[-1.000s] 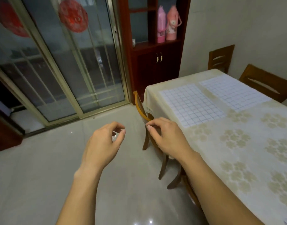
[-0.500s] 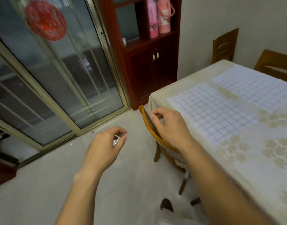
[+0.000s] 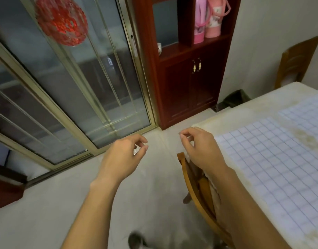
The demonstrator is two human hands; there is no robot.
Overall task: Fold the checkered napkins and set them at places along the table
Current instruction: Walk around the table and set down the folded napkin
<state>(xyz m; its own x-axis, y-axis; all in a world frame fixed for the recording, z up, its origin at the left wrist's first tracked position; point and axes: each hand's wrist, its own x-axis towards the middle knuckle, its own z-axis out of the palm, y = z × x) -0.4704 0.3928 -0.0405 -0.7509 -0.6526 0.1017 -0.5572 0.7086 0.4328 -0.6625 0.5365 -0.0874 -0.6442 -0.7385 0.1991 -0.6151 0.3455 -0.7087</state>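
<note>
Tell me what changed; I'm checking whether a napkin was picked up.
The person stepped toward the cabinet; the right hand moved forward past the chair back. Nothing gripped. The left hand stays loosely curled, empty; both checkered napkins stay flat.

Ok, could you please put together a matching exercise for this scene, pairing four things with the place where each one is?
Things:
1. pink flasks
2. red ornament
3. nearer checkered napkin
4. wooden chair

Places:
A. spread flat on the table
B. on the glass door
C. pushed in at the table's edge
D. standing on the cabinet shelf

Pairs: 1-D, 2-B, 3-A, 4-C.
</note>
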